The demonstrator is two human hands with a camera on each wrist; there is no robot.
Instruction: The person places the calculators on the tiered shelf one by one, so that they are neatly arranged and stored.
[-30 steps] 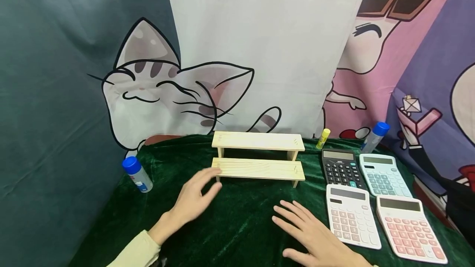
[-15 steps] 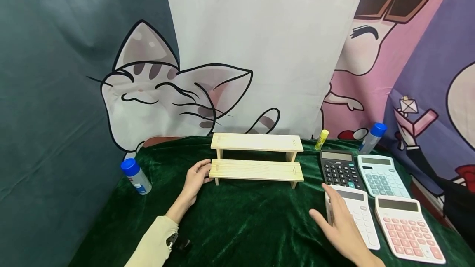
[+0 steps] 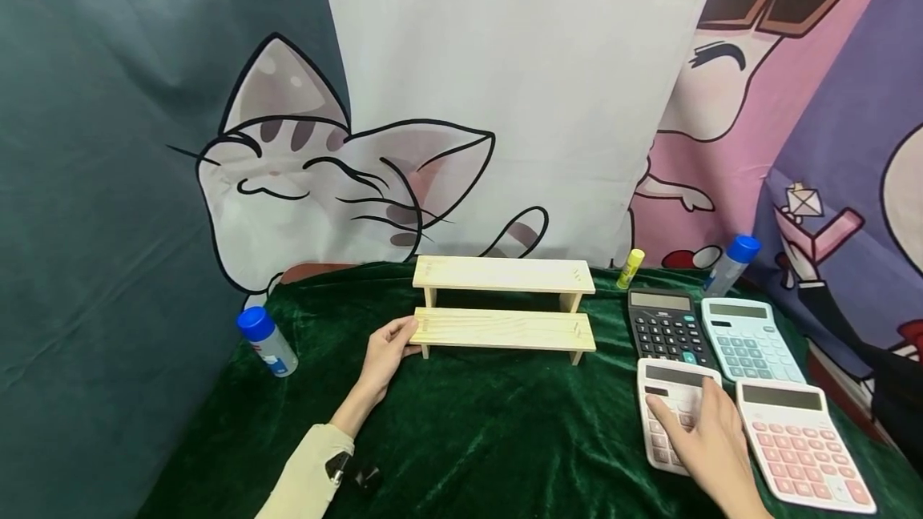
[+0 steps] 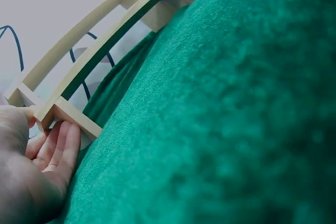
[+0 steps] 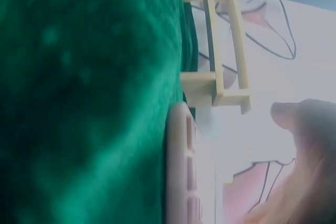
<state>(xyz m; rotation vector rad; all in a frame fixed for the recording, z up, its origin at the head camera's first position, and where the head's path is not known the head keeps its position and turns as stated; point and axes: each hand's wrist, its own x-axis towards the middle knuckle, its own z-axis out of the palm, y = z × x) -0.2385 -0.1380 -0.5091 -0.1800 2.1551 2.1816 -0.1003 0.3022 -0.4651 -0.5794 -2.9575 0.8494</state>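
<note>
A two-step wooden stand [image 3: 505,328] of pale boards stands upright on the green cloth. My left hand [image 3: 384,355] holds the left end of its lower board. The left wrist view has the thumb against the end of the board and the fingers [image 4: 60,148] below, by the short leg. Over the white calculator [image 3: 667,399] hovers my right hand [image 3: 710,439], thumb spread apart from the other fingers and covering part of the keys. A gap shows between thumb and calculator in the right wrist view; the other fingers are partly hidden there.
Right of the right hand lies a pink-keyed calculator [image 3: 804,443]. Behind are a black calculator [image 3: 667,327] and a light blue one [image 3: 750,339]. A yellow glue stick [image 3: 630,269] and a blue-capped bottle [image 3: 730,267] stand at the back; another blue-capped bottle [image 3: 268,340] stands left.
My left hand has moved from in front of the stand to grip its left end. My right hand has moved right, from over the cloth to over the white calculator.
</note>
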